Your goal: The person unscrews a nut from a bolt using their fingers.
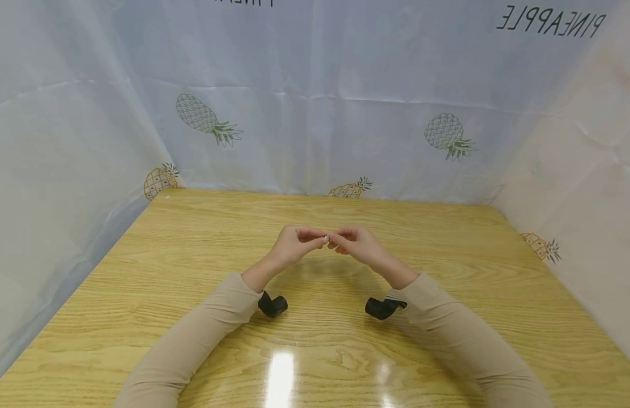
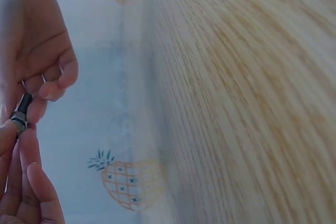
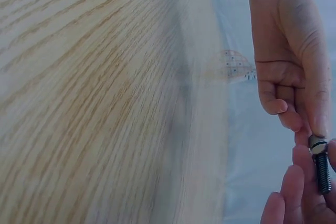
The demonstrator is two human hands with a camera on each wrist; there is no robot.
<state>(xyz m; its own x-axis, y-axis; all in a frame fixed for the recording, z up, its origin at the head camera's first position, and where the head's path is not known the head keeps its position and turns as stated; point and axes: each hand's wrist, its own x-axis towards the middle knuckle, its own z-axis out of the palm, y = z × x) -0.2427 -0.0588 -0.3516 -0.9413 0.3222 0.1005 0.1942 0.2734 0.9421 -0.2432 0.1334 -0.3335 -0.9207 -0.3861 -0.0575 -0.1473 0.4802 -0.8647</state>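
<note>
A dark bolt (image 3: 323, 174) with a threaded shank carries silver ring-like pieces (image 3: 318, 145) at one end. My left hand (image 1: 293, 243) pinches it at that silver end, thumb against the rings in the left wrist view. From the other side my right hand (image 1: 360, 245) holds it with thumb and fingertips, the threaded shank lying along its fingers in the right wrist view. Both hands meet fingertip to fingertip above the table, where the bolt (image 1: 326, 239) is mostly hidden. In the left wrist view the dark shank (image 2: 25, 101) points toward my right hand.
Below lies a wood-grain table (image 1: 315, 351) with light glare near its front. White curtains (image 1: 315, 136) printed with pineapples enclose the back and both sides. Black wrist devices (image 1: 272, 306) stick out from under both beige sleeves (image 1: 192, 334).
</note>
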